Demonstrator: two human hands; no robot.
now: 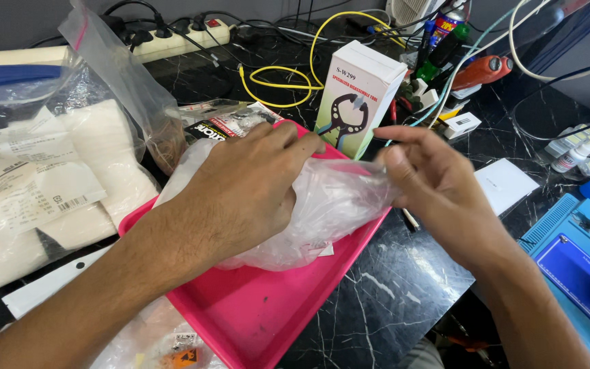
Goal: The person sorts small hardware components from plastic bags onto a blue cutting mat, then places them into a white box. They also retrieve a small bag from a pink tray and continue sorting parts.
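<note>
We hold a clear plastic bag over the pink tray. Our left hand lies flat on it with fingers together, and our right hand pinches its edge. The bag looks not yet opened. A white box stands on the table just beyond both hands.

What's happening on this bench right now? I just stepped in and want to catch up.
A person is working with both bare hands over a pink tray on a dark marble-patterned table. The left hand presses down on a clear plastic bag lying in the tray, while the right hand pinches the bag's edge. A white tool box stands just behind, and bags of white packets sit to the left.
</note>
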